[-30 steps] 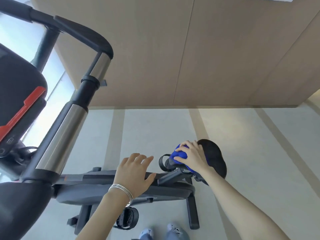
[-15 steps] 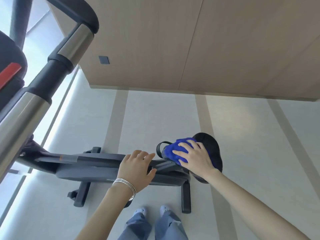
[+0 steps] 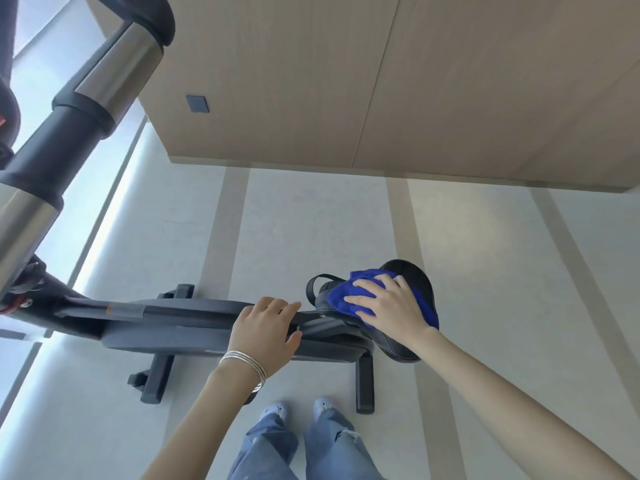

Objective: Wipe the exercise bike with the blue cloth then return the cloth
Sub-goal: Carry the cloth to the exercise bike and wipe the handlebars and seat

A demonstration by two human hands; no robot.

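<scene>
The black exercise bike point(image 3: 166, 327) lies low across the view, its seat point(image 3: 414, 271) at the right. A bunched blue cloth point(image 3: 341, 296) sits on the front of the seat. My right hand point(image 3: 391, 306) presses down on the cloth with spread, fairly straight fingers and covers much of it. My left hand point(image 3: 263, 330) is to the left of the seat over the bike's top bar, fingers relaxed and holding nothing; whether it touches the bar is unclear.
The bike's steel and black handlebar post point(image 3: 114, 74) rises close at the upper left. A wooden wall panel point(image 3: 346, 81) with a dark socket point(image 3: 197, 104) stands behind. My feet point(image 3: 298, 410) stand on pale floor by the bike's rear foot point(image 3: 365, 386).
My right hand has flattened out on the cloth and shifted slightly over the seat. The view has tilted down, showing my legs. My left hand stays by the bar.
</scene>
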